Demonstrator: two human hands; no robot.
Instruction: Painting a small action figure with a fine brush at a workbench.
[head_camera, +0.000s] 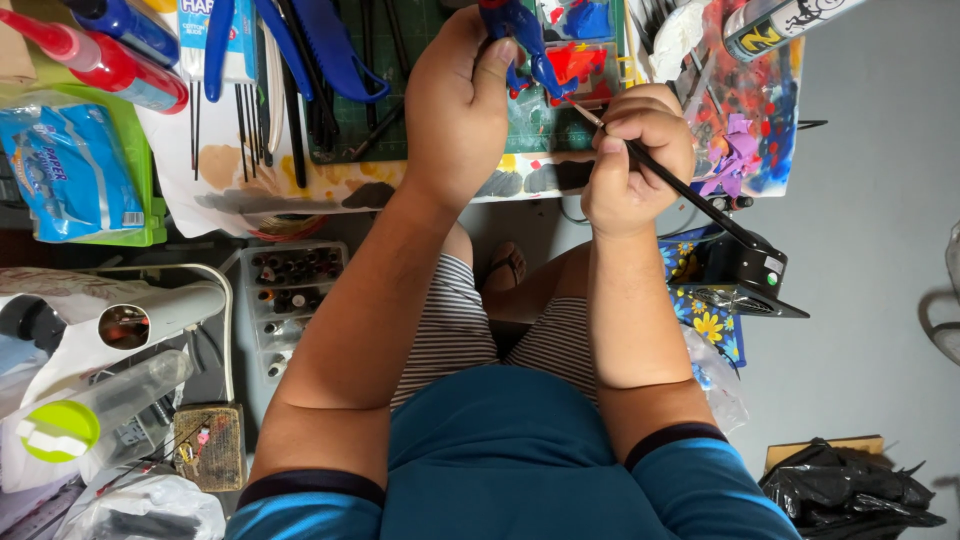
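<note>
My left hand (460, 105) is shut on a small blue figure (522, 35), held up over the green cutting mat (420, 40). My right hand (632, 155) grips a thin black paintbrush (680, 185) like a pen. The brush's pale tip touches the lower part of the blue figure. A paint palette (578, 55) with red and blue blobs lies just behind the figure. Both forearms reach out over my lap, where striped shorts and a blue shirt show.
Blue-handled pliers and cutters (320, 45) lie on the mat. A red bottle (100, 62) and a blue packet (65, 170) sit left. A paint-smeared sheet (745, 120) and spray can (775, 22) are right. Below the table stands a tray of small pots (290, 290).
</note>
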